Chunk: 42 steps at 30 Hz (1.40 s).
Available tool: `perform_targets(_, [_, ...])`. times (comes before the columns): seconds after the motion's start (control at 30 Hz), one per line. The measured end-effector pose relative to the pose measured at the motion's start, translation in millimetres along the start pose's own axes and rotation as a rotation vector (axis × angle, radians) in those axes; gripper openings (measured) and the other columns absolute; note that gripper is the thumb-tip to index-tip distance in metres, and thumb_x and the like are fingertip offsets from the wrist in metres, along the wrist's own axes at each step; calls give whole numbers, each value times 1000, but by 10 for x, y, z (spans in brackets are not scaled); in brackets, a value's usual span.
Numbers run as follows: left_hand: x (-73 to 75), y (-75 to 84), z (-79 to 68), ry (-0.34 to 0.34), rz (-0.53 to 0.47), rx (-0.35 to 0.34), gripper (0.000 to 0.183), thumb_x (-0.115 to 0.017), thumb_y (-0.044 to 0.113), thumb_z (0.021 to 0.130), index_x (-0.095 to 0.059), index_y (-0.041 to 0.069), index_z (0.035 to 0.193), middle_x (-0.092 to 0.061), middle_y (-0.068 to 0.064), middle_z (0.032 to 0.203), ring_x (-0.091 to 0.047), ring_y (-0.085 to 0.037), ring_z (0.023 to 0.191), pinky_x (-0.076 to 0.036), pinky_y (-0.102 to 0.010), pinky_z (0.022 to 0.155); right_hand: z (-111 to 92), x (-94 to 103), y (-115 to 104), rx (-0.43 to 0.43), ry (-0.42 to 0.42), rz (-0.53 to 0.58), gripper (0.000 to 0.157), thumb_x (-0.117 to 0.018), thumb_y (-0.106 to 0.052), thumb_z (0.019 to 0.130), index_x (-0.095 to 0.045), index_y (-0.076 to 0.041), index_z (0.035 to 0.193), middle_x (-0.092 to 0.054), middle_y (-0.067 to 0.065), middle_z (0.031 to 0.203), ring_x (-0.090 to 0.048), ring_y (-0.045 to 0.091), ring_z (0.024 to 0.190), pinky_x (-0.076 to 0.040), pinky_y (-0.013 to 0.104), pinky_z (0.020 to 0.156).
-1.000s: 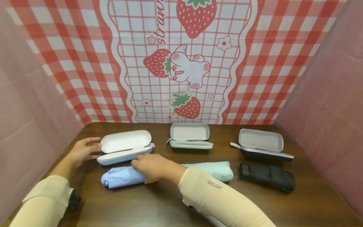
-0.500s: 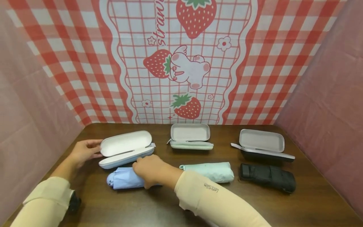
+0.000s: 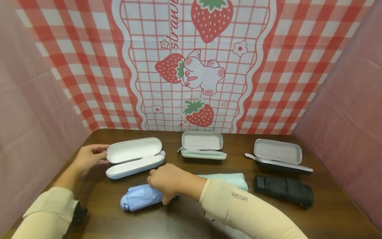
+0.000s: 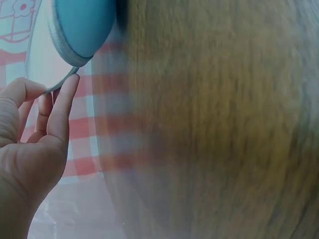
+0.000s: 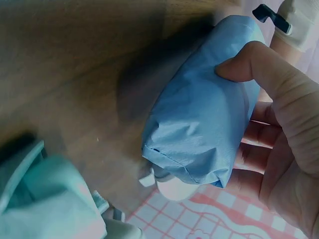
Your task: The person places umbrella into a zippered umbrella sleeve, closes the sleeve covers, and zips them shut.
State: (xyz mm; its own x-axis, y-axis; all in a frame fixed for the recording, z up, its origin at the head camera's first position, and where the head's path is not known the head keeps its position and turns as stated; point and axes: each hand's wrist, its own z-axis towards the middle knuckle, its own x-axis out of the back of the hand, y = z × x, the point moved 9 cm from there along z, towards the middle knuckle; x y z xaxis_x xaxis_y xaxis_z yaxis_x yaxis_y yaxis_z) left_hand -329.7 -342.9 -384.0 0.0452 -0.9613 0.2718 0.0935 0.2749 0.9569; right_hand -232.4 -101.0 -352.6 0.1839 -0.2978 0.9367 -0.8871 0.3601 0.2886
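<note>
My right hand (image 3: 170,182) holds a folded light-blue umbrella (image 3: 140,197) near the front middle of the table. In the right wrist view the thumb lies across the blue fabric (image 5: 199,114) and the fingers curl behind it. A cute-faced rounded end of the umbrella points left. Behind it lies an open blue oval case (image 3: 135,168) with a white lining, its lid tipped back. The left hand (image 3: 89,159) pinches the lid's left end; in the left wrist view, thumb and fingers (image 4: 64,107) meet at the lid's rim.
A mint folded umbrella (image 3: 232,179) lies partly behind the right forearm, and a black one (image 3: 283,191) lies at the right. Behind them stand an open mint case (image 3: 204,154) and an open black case (image 3: 277,157). A checked strawberry cloth (image 3: 200,83) hangs behind the table.
The right hand has drawn the blue umbrella rightward and nearer, away from the blue case. The blue case's front half has swung slightly nearer, while the left hand keeps its hold on the lid.
</note>
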Motion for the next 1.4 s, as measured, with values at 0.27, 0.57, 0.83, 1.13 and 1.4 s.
perform_targets(0.27, [-38,40,-10,15,-3,-29,42,-54,-14,88,-43,-26,127,-62,-3,87,-63,-7,76,-57,-36,71,-215,154,43,53,73,-53,57,-87,-46,63,-62,-19,106,-55,-6,95,-57,10,77,-51,27,59])
perform_targets(0.57, [-168,170,16,2,-35,-99,40,-56,-16,85,-46,-29,121,-63,-3,80,-63,-8,75,-58,-34,67,-456,321,399,33,259,-78,54,-84,-43,64,-58,-14,101,-52,-2,91,-56,16,79,-51,31,57])
perform_targets(0.83, [-217,257,-33,8,-28,-148,37,-56,-17,84,-49,-27,119,-64,-2,80,-62,-7,75,-57,-32,66,-322,444,614,-37,296,-1,50,-83,-38,66,-59,-13,102,-52,-1,91,-58,18,80,-51,35,61])
perform_targets(1.13, [-250,243,-60,17,-37,-141,37,-57,-17,84,-51,-27,119,-62,-3,79,-61,-7,74,-57,-34,66,39,366,711,-102,214,38,48,-82,-39,69,-61,-13,103,-56,-2,96,-59,16,83,-52,35,67])
perform_targets(1.4, [-294,254,-64,22,-35,-156,36,-58,-16,84,-53,-24,119,-63,-9,81,-61,-8,74,-58,-33,66,228,192,699,-122,169,56,47,-83,-41,69,-61,-14,101,-56,-3,92,-54,12,76,-51,30,63])
